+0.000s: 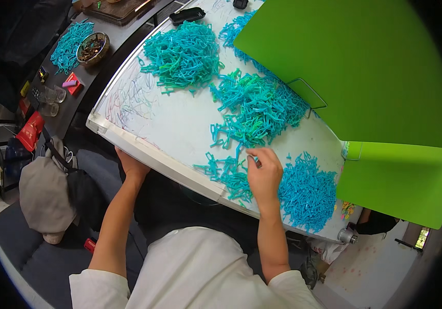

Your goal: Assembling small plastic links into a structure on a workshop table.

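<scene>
My right hand point(266, 174) is curled in a pinch over the table, between heaps of small plastic pieces; what its fingertips hold, if anything, I cannot make out. Just left of it lies a small scatter of teal pieces point(235, 181), and beyond it a larger teal and green heap point(257, 110). To its right is a heap of bluer pieces point(307, 193). Against the near edge of the white table point(185, 116) rests my left hand point(132, 165), its fingers mostly hidden by that edge.
Another teal heap point(182, 54) lies farther back, beside a black case point(186, 15). Large green panels point(355, 67) on wire supports cover the right side. A dark side table point(100, 67) at the left bears a basket point(93, 49), glasses and more blue pieces.
</scene>
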A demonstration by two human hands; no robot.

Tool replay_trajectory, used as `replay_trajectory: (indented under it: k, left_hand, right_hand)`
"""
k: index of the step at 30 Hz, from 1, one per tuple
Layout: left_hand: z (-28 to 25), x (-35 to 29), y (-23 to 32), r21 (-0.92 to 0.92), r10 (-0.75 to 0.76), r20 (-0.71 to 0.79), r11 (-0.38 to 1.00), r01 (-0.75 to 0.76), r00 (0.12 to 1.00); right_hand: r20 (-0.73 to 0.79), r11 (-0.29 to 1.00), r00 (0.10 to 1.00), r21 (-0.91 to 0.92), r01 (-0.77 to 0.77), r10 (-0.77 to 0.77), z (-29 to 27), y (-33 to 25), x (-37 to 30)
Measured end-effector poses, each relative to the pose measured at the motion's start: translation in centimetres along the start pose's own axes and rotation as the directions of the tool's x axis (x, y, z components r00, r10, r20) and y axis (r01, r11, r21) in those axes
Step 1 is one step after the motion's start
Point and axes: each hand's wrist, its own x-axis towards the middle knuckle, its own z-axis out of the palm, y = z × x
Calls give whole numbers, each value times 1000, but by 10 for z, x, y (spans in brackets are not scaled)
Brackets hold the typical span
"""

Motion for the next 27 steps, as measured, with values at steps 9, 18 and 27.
replay_trajectory:
  k: [9,18,27]
  left_hand:
    - [-14,1,9,-1,-55,131,998,56,990]
    - [-10,-1,8,-13,50,-79,999,-51,996]
    - [3,-1,-3,82,103,-130,992,-92,986]
  right_hand:
    - [225,904,924,-230,359,-310,-3,4,16]
    - [263,827,929,438,-354,259,-13,-3,6]
    - [142,961,989,277,-10,-30,48,-35,56]
